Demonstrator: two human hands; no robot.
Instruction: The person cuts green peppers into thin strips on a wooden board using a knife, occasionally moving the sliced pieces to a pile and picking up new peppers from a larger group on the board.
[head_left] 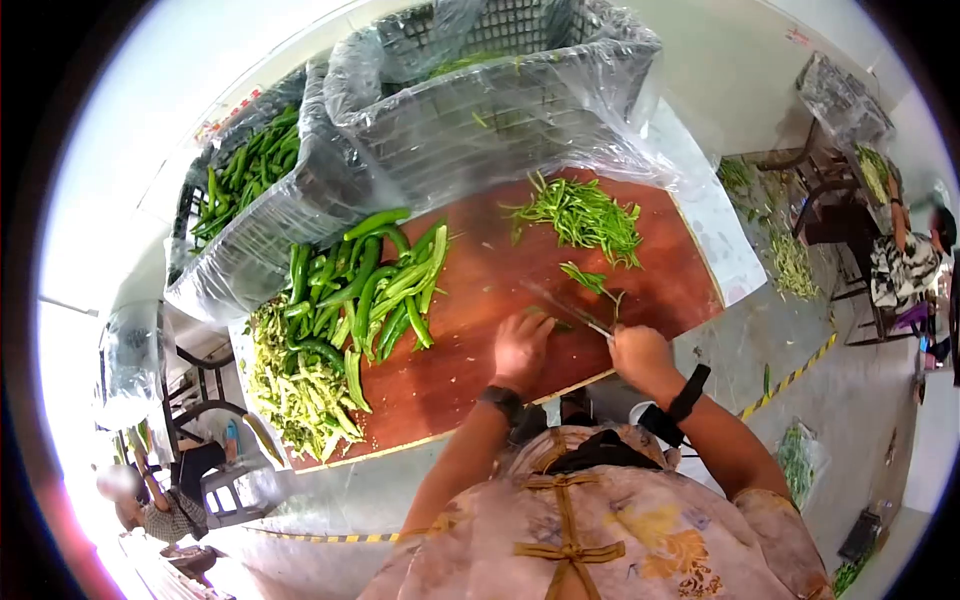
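A reddish-brown bench (pixel 480 270) spreads across a pale-walled workroom, and here is the action, right at its near edge. The knife (pixel 592 323) is out over the board-like top, its narrow blade a blur slanting away to the upper left. Its handle is inside the right hand (pixel 641 358), fingers closed firmly round it. Just beside, the left hand (pixel 523 350) is low over the wood, fingers bent, a green piece (pixel 560 323) at the fingertips; whether they pinch it or only press it, I can't tell.

Just beyond the blade, a little cluster of cut strips (pixel 583 277), and farther up, a loose heap of shredded green pepper (pixel 585 220), bright and fine. Over to the left, it's long green peppers (pixel 365 285) piled on one another, several split open with pale insides showing. Nearest the left corner, a mound of pale cores (pixel 300 390) touches them.

Behind, two crates wrapped in clear plastic: the left crate (pixel 250 215) is loaded with whole peppers (pixel 262 165), the larger crate (pixel 490 115) shows some green inside. Wider now: one co-worker (pixel 170 510) low on the left, another person (pixel 900 265) far right, and yellow-and-black tape (pixel 790 377) striping the grey floor (pixel 740 360).
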